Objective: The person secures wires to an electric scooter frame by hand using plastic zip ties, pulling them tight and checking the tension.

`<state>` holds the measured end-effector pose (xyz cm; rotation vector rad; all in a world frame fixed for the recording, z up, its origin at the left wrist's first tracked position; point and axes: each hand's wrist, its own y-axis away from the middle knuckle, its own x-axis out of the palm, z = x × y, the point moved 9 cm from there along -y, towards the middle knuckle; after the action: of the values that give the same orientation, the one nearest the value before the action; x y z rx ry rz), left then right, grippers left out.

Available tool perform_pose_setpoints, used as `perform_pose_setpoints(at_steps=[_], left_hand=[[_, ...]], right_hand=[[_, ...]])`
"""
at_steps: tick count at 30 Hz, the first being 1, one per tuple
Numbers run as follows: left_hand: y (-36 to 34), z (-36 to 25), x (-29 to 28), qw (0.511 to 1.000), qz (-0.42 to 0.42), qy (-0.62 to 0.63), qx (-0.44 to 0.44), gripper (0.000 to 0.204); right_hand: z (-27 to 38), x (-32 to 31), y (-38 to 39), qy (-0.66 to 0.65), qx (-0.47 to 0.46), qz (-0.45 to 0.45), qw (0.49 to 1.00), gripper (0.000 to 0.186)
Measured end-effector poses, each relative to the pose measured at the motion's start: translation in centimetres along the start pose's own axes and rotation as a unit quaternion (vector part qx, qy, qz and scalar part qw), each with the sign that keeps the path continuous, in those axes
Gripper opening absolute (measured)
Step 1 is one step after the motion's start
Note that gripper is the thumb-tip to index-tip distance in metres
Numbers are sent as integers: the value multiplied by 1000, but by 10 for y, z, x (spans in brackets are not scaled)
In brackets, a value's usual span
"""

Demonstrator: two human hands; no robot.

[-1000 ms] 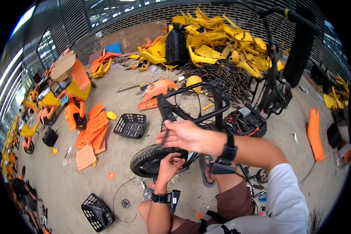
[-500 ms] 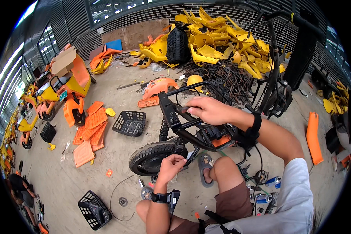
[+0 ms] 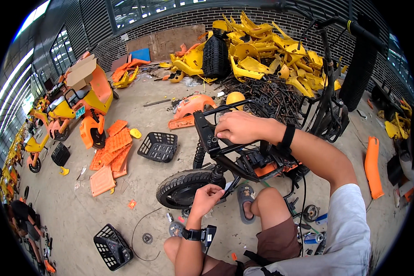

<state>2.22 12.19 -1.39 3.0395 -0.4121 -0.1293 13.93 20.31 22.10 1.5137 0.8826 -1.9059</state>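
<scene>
Concrete floor (image 3: 83, 216) spreads below a heap of yellow panels (image 3: 252, 65) at upper right of centre. Just right of centre stands a black bike frame (image 3: 232, 168), its wheel (image 3: 179, 186) low in the middle. The person's right hand (image 3: 244, 127) is at the frame's top end, fingers curled; I can't tell what they pinch. Beside the wheel, the left hand (image 3: 207, 199) has thumb and fingertips pressed together.

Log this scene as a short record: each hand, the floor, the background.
Right hand: over the end of the black vehicle frame; whether it holds anything is unclear
Left hand: near the wheel, partly curled; contents unclear
Floor: black baskets, loose orange panels
Background: heap of yellow panels before a brick wall
</scene>
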Motion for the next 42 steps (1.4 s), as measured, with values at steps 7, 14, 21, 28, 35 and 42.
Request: perform_pose_setpoints(at_steps=[7, 14, 21, 28, 35, 42], left_hand=[[3, 0, -2, 1000, -5, -13, 7, 21], [8, -10, 2, 1000, -9, -30, 3, 21], [2, -3, 5, 998, 0, -56, 9, 19], [3, 5, 3, 998, -8, -59, 9, 20], [5, 0, 4, 997, -3, -67, 23, 25], [6, -2, 3, 998, -5, -64, 6, 26]], right_hand=[[-9, 9, -4, -50, 89, 96, 990, 25], [-9, 65, 29, -540, 358, 132, 750, 30], [43, 89, 18, -793, 325, -113, 502, 28], [30, 71, 30, -776, 284, -81, 556, 22], [-20, 10, 26, -351, 170, -184, 902, 22], [-21, 32, 17, -297, 136, -134, 936, 26]])
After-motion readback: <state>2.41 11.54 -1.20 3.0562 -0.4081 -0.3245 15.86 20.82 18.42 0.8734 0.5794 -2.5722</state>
